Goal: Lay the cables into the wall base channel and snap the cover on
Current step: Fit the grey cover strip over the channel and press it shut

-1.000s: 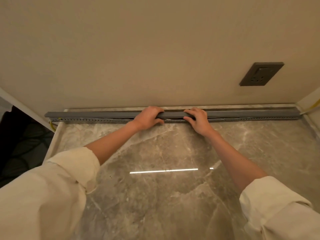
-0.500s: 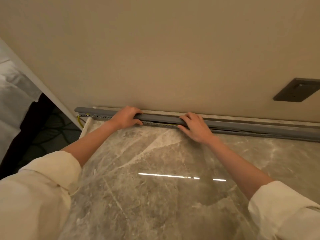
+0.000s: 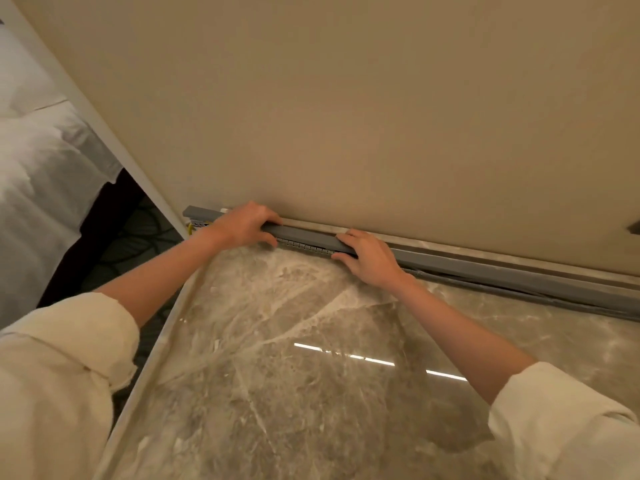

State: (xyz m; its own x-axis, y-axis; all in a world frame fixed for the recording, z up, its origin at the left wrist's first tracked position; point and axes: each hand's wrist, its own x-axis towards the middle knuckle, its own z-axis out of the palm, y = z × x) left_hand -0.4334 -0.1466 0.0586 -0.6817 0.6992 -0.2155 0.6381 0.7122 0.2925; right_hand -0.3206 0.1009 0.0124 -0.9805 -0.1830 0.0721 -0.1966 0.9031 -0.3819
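A long grey cover strip (image 3: 304, 236) lies on top of the slotted grey base channel (image 3: 306, 247) along the foot of the beige wall. My left hand (image 3: 244, 225) grips the cover near its left end, fingers curled over the top and thumb at the front. My right hand (image 3: 370, 258) presses on the cover a little to the right, fingers over its top edge. Between my hands the channel's slotted side shows under the cover. A yellow cable (image 3: 190, 229) peeks out at the channel's left end. Other cables inside are hidden.
The polished marble floor (image 3: 294, 358) has a raised pale edge (image 3: 152, 365) at left, with dark patterned carpet (image 3: 131, 237) beyond it. A white bed sheet (image 3: 38, 174) hangs at far left. A dark wall socket (image 3: 635, 226) is cut off at the right edge.
Both hands have slid left along the cover towards its left end, and my view has turned left, so the socket has nearly left the frame and the bed has come in.
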